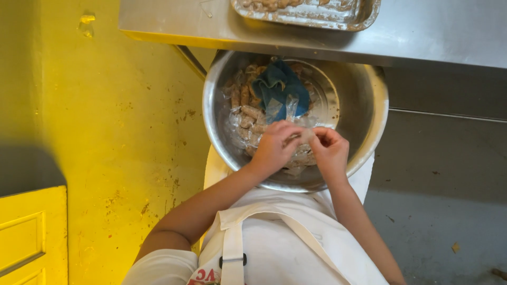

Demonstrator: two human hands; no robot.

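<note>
stainless steel mixing bowl [369, 100] sits under both hands, pressed against the person's white apron [285, 248]. the left hand [274, 148] and right hand [330, 150] meet over its near rim, fingers pinched on a small piece wrapped in clear plastic film [302, 138]. just beyond the hands, inside the bowl, lie brown sausage-like pieces [245, 113] in crumpled plastic and a blue cloth [280, 87]. farther off, a foil tray [317, 13] rests on a steel counter [422, 37].
</note>
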